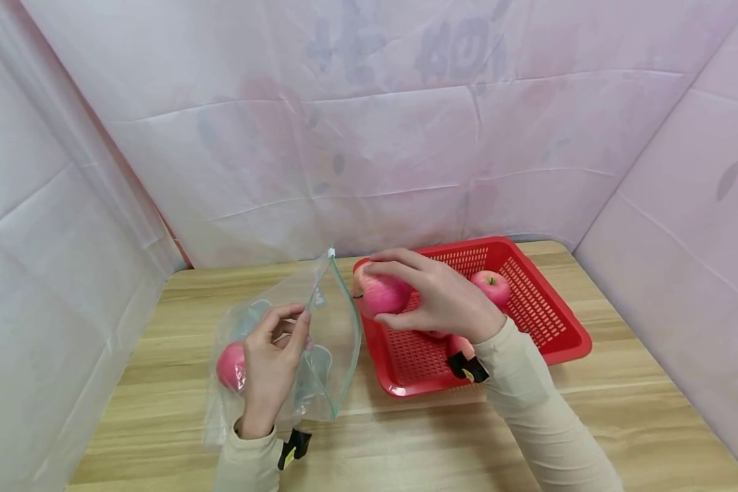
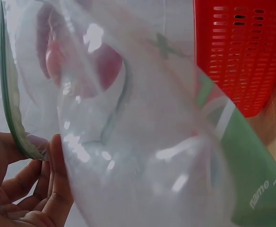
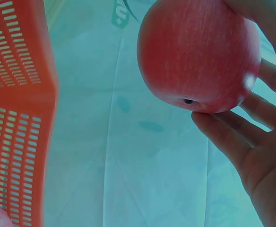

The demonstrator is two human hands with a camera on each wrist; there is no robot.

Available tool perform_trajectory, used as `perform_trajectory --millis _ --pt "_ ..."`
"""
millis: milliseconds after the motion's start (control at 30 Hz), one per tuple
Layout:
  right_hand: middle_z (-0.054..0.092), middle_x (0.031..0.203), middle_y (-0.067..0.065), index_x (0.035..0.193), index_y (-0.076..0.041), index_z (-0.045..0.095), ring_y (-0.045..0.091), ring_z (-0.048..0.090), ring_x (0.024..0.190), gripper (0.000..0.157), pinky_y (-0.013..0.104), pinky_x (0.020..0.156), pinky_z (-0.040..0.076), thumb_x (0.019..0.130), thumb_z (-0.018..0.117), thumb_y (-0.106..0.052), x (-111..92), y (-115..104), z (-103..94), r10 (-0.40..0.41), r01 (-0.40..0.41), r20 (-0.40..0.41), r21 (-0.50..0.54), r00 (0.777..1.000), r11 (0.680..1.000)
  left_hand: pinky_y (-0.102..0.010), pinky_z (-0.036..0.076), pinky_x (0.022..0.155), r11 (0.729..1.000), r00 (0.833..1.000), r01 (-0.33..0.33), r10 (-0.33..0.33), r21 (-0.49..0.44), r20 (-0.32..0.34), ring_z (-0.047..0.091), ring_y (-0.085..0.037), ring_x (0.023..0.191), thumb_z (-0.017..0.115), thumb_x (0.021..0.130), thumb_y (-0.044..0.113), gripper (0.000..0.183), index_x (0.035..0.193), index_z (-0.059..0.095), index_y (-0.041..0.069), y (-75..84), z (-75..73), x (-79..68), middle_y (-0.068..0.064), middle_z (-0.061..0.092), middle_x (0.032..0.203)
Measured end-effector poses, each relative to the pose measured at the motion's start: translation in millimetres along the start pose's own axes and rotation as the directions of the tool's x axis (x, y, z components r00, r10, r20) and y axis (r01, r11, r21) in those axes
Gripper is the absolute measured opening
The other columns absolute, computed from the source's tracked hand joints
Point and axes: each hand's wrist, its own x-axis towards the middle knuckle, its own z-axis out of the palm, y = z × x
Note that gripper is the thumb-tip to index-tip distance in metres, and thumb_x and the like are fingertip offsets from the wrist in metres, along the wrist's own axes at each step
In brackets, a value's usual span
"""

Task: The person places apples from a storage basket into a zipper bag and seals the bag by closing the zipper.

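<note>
Nearest the head camera: two beige sleeves [image 1: 547, 417], reaching over the wooden table [image 1: 406, 451] from its near side. Left hand [image 1: 270, 362] pinches one lip of the clear zip bag [image 1: 338, 321] between thumb and fingers; the left wrist view confirms the green zip edge in that grip. Bag mouth gapes towards the basket side; presumably the pinch holds this lip off the opposite one. One bagged apple [image 1: 230, 367] rests at the closed end, likely weighting the film down. Right hand [image 1: 436, 290] is clamped on a held apple [image 1: 384, 294], thumb on the near side, fingers over the far side, stem pointing at the bag; this side grip seems to suit a round, smooth fruit. Held apple is above the basket's left rim, just beside the mouth; contact with the film, cannot tell. Hands well apart. Red basket [image 1: 400, 391] stands right of the bag, probably for short reach; inside, a basket apple [image 1: 492, 287] by the far wall and another, partly hidden, under the right wrist.
</note>
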Motion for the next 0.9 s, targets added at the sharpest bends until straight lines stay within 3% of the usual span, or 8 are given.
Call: perform_trajectory --millis 67,300,500,900 --pt "0.06 0.137 -0.002 0.132 -0.02 0.065 0.014 0.066 0.112 0.059 0.029 0.083 0.06 0.079 0.086 -0.035 0 -2 2.1 -0.003 0.003 -0.003 -0.018 1.0 1.0 -0.019 0.057 0.056 1.0 1.0 -0.003 0.003 -0.003 0.0 0.063 -0.011 0.06 0.07 0.095 0.0 0.013 0.107 0.071 -0.003 0.4 0.1 -0.3 -0.009 0.064 0.083" --pt "0.059 0.139 0.002 0.133 -0.016 0.064 0.016 0.062 0.122 0.059 0.032 0.098 0.056 0.08 0.086 -0.029 2 -5 8.9 -0.055 0.055 -0.002 0.041 0.998 0.998 -0.019 0.057 0.055 1.0 1.0 -0.014 0.014 -0.002 -0.002 0.063 -0.01 0.059 0.07 0.094 0.0 0.012 0.106 0.071 -0.004 1.9 0.0 -0.5 -0.011 0.064 0.084" --pt "0.061 0.139 0.005 0.133 -0.016 0.065 0.019 0.062 0.124 0.061 0.035 0.102 0.055 0.078 0.087 -0.029 4 -10 14.5 -0.08 0.08 -0.006 0.026 0.997 0.996 -0.019 0.057 0.056 1.0 1.0 -0.024 0.024 -0.003 -0.003 0.063 -0.009 0.061 0.07 0.095 0.0 0.012 0.106 0.071 -0.004 3.9 -1.0 -0.5 -0.013 0.064 0.084" --pt "0.063 0.135 0.006 0.131 -0.015 0.067 0.02 0.064 0.121 0.061 0.029 0.093 0.059 0.076 0.089 -0.03 8 -16 29.9 -0.105 0.105 0.026 0.004 0.994 0.994 -0.021 0.059 0.058 1.0 1.0 -0.021 0.021 -0.003 -0.002 0.065 -0.015 0.061 0.071 0.094 0.001 0.014 0.108 0.072 -0.003 5.2 -3.1 -1.6 -0.013 0.065 0.085"
